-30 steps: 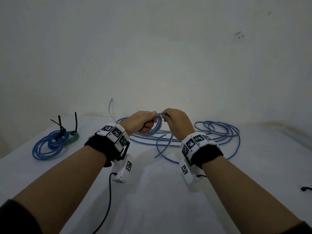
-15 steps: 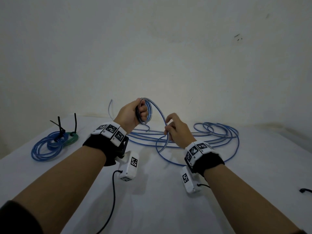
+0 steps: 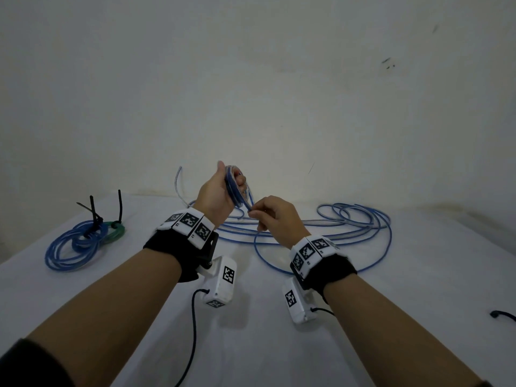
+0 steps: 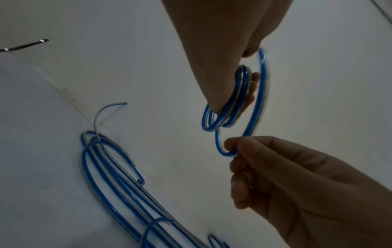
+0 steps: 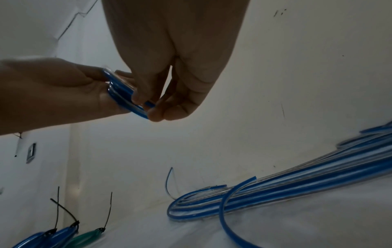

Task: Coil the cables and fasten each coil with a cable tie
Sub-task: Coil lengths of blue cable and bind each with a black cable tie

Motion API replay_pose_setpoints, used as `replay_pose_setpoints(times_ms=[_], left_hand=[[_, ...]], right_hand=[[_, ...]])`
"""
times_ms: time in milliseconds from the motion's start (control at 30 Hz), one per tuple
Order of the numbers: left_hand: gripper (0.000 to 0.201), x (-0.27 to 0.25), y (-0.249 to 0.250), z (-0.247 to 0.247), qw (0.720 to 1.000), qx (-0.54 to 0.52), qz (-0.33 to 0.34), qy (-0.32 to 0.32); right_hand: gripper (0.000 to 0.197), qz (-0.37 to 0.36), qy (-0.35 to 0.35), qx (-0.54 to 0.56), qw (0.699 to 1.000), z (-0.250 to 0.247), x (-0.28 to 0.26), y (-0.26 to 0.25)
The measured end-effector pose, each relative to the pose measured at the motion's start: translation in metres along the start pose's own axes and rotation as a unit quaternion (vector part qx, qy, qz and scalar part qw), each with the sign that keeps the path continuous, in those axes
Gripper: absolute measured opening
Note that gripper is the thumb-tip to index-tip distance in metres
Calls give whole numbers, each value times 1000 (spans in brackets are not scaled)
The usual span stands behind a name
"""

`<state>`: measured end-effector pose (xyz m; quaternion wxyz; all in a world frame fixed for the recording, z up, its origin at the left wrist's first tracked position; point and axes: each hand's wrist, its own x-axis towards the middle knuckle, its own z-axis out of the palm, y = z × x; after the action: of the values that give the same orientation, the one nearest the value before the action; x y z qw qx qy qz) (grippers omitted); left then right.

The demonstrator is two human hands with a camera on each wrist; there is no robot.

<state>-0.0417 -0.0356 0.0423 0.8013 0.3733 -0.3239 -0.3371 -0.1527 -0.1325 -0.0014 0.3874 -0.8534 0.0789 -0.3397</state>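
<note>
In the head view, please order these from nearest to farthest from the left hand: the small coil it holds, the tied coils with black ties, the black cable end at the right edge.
1. The small coil: gripped in the left hand itself.
2. The tied coils: on the table, far left.
3. The black cable end: at the right edge, beyond the right hand.

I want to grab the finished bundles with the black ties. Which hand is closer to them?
Left. The left hand is up holding a small blue coil, on the side of the tied bundles. The right hand pinches cable farther away.
</note>
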Motion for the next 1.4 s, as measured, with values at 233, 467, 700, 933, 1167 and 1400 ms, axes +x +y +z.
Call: replay_pose_setpoints(times_ms=[233,467,700,933,1167,1400], left_hand=[[29,0,-7,7,988,147,32,-36],[30,-1,-7,13,966,257,13,-36],[60,-2,-20,29,930,366,-27,-7],[47,4,-34,38,924,380,-26,22],[27,1,-41,56,917,390,7,-84],[22,4,-62,86,897,403,17,-183]], right_hand=[[9,-6,-26,-41,999,-1,0,-6],[11,-13,147,28,989,-23,1,-5],[25,-50,19,50,997,-40,3,-8],[5,-5,51,99,994,-44,-8,-10],[11,20,133,89,987,-63,-15,0],[19,45,220,104,969,-99,-37,11]])
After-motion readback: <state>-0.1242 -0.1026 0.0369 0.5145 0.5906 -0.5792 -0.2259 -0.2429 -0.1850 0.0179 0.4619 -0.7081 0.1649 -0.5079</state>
